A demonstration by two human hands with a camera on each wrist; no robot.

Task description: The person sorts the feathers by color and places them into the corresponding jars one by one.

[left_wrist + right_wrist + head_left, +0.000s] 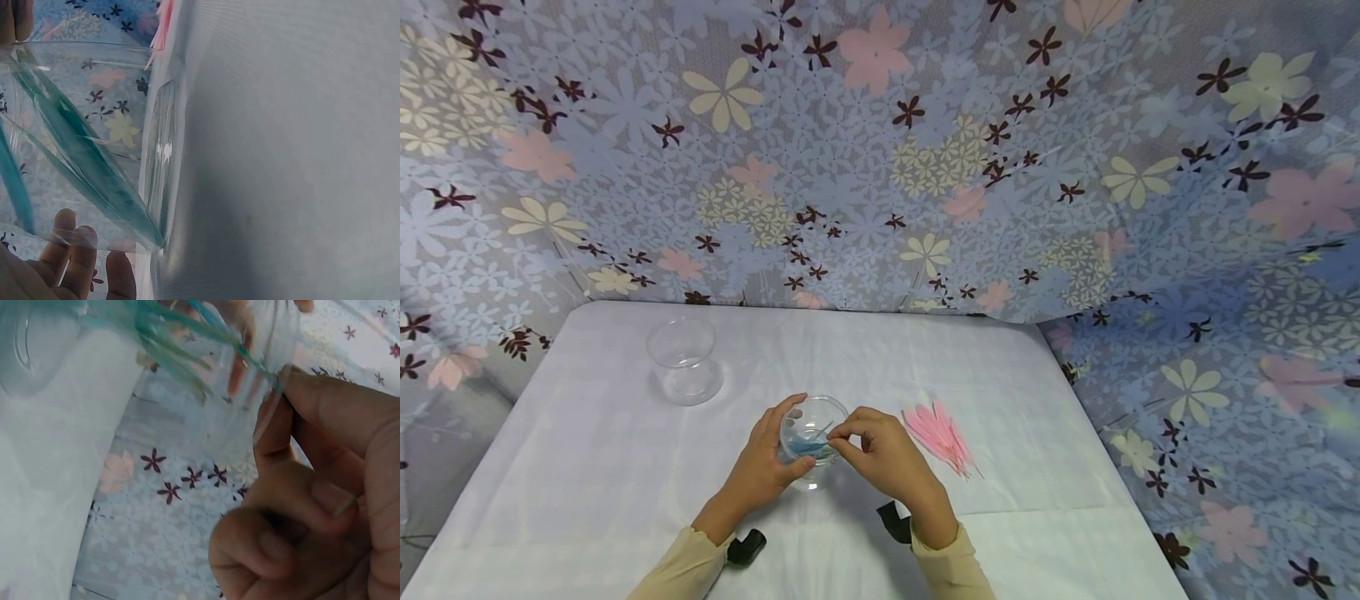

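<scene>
My left hand (762, 467) grips a clear plastic cup (810, 478) around its side, fingers on the far left and thumb at the near rim. Teal feathers (87, 156) lie slanted inside the cup, seen through its wall in the left wrist view. At the cup's right rim, my right hand (886, 457) pinches the thin end of a blue-teal feather (253, 361) between thumb and index finger. Its other fingers are curled in, as the right wrist view shows. To the right of that hand, pink feathers (942, 432) lie fanned out on the white cloth.
A second clear plastic cup (679, 363) stands at the back left of the white-covered table (1045, 475). Floral fabric (865, 167) hangs behind the table and along its right side. Black straps (747, 547) sit at both wrists.
</scene>
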